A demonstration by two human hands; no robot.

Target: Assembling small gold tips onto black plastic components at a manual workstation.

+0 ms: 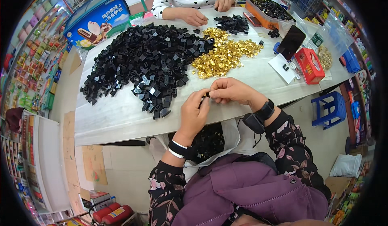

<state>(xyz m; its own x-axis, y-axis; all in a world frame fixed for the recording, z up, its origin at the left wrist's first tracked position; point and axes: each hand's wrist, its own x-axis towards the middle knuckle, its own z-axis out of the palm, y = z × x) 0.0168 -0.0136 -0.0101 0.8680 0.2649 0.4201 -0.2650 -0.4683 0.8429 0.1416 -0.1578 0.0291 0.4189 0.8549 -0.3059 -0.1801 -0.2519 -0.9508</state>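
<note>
Over the near edge of the table [109, 123] my two hands meet at a small black plastic piece [207, 94]. My left hand [194, 113] is closed, pinching the piece between thumb and fingertips. From the other side my right hand [233, 91] grips the same piece, its fingers curled and partly hidden. Just beyond my hands lies a heap of small shiny gold pieces [220, 60]. A much larger heap of black plastic pieces [149, 60] spreads to the left. Below the table edge, an open white bag [231, 135] by my lap holds more black pieces [208, 143].
Across the table, another person's hands [195, 17] work near a small black pile [232, 24]. At right stand an orange container [264, 20], a propped phone [292, 42], a white paper [281, 68] and a red box [309, 66]. A blue stool [329, 109] is on the floor.
</note>
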